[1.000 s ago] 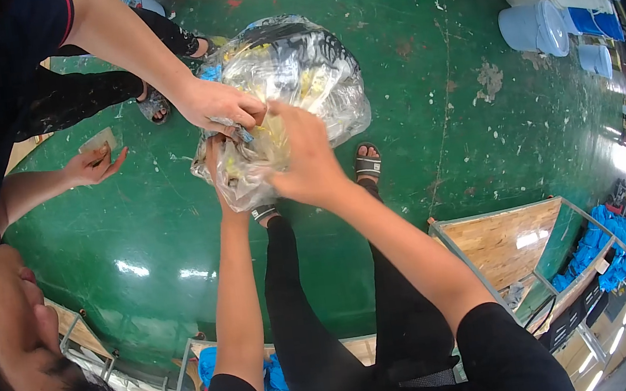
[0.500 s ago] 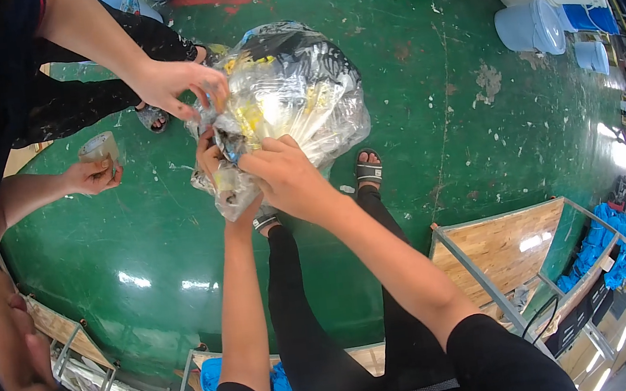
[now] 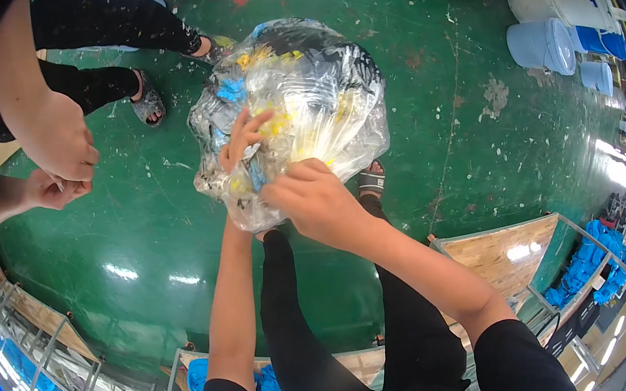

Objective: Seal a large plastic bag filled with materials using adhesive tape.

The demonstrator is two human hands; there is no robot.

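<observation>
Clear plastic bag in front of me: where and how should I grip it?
Probably by the crumpled film at its near-left end, coming from your own side. It bunches into loose folds there, beside your right hand, whereas the far part of the clear plastic bag bulges wide and round, likely harder to grasp.

At twelve o'clock the bag (image 3: 327,88) is crinkled, glossy, see-through plastic. The floor (image 3: 435,173) is smooth and shiny, with rough-looking patches (image 3: 495,97) toward two o'clock near smooth plastic buckets (image 3: 537,49). The counter (image 3: 492,255) at four o'clock pairs glossy wood with a metal frame (image 3: 436,243); at six, the trousers (image 3: 283,301) are matt cloth.
</observation>
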